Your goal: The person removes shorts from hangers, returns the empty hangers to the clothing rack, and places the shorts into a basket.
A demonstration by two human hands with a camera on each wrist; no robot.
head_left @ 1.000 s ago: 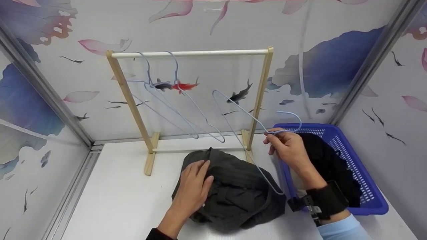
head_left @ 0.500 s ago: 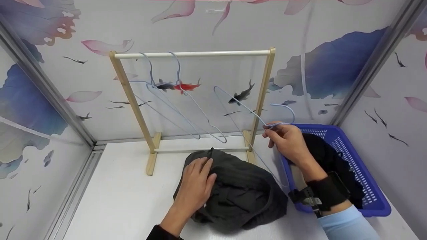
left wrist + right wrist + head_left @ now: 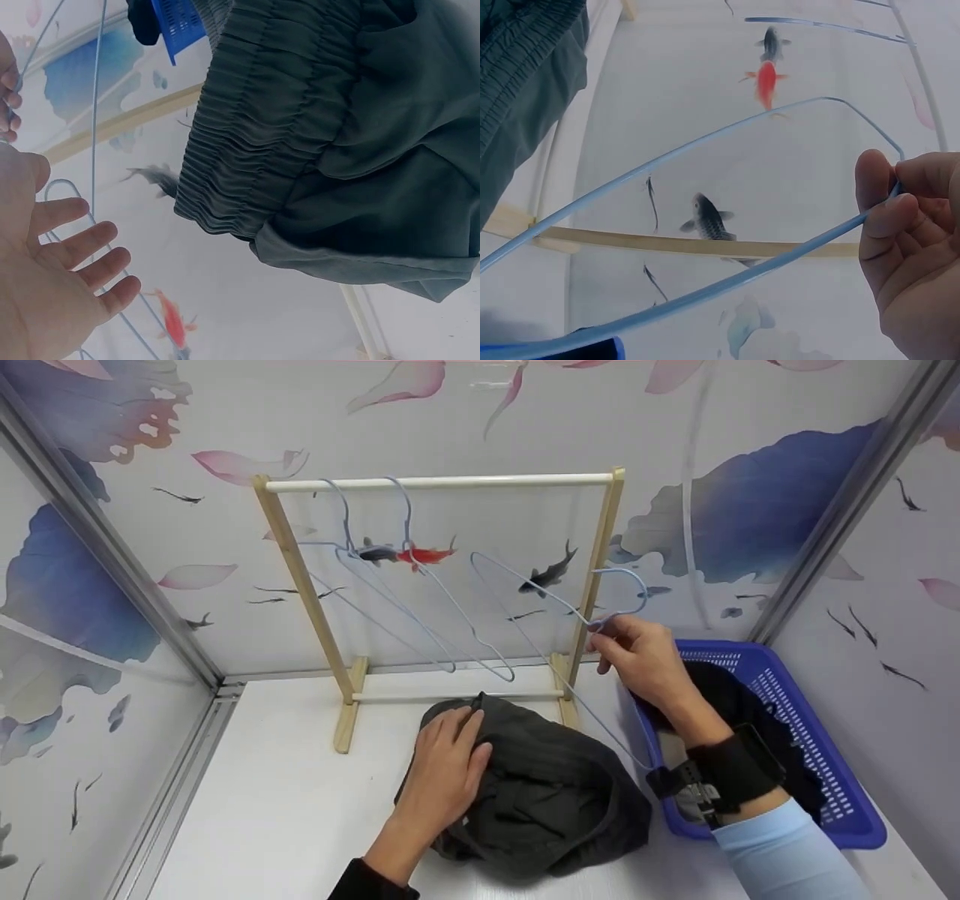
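Observation:
In the head view, my right hand point(image 3: 641, 660) pinches the neck of a light blue wire hanger point(image 3: 739, 280) between thumb and fingers. The hanger is tilted, its hook up and one long corner reaching down toward my right wrist. Dark grey pants point(image 3: 555, 795) with a gathered elastic waistband lie bunched on the table. From the head view my left hand point(image 3: 442, 780) appears over their left side. The left wrist view shows its fingers loosely extended and apart from the waistband point(image 3: 262, 112), holding nothing.
Behind the pants stands a small wooden rack with a white rail point(image 3: 495, 480); two blue wire hangers point(image 3: 409, 514) hang toward its left end. A blue perforated basket point(image 3: 802, 720) with black clothing point(image 3: 727, 697) sits at the right. Printed panels enclose the white table point(image 3: 285, 795).
My right hand has raised the hanger and moved it slightly left, toward the rack's right post. The left hand stays at the pants. The head view has shifted a little.

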